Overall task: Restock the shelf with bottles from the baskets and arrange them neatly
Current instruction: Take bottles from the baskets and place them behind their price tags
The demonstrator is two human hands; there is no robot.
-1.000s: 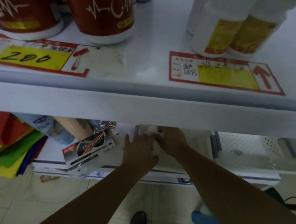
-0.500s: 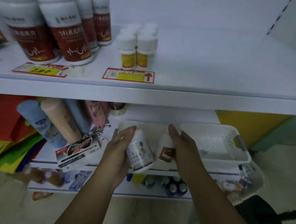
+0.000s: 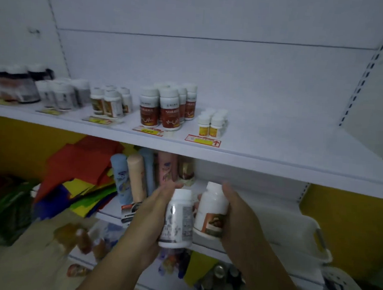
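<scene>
Now lifted from the basket (image 3: 293,231), a grey-labelled bottle (image 3: 178,220) gripped in your left hand (image 3: 152,214) and a brown-labelled bottle (image 3: 212,210) in your right hand (image 3: 237,215) await shelving.

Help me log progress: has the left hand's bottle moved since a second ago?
Yes. The left hand has lifted its bottle out of the basket, up and leftward, toward the front edge of the upper shelf.

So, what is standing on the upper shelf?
On the shelf, left to right: dark jars, grey bottles, brown-label bottles, red-label bottles, small yellow-label bottles, with price tags in front. Front bottles cover the rows behind, so the count is hidden.
</scene>
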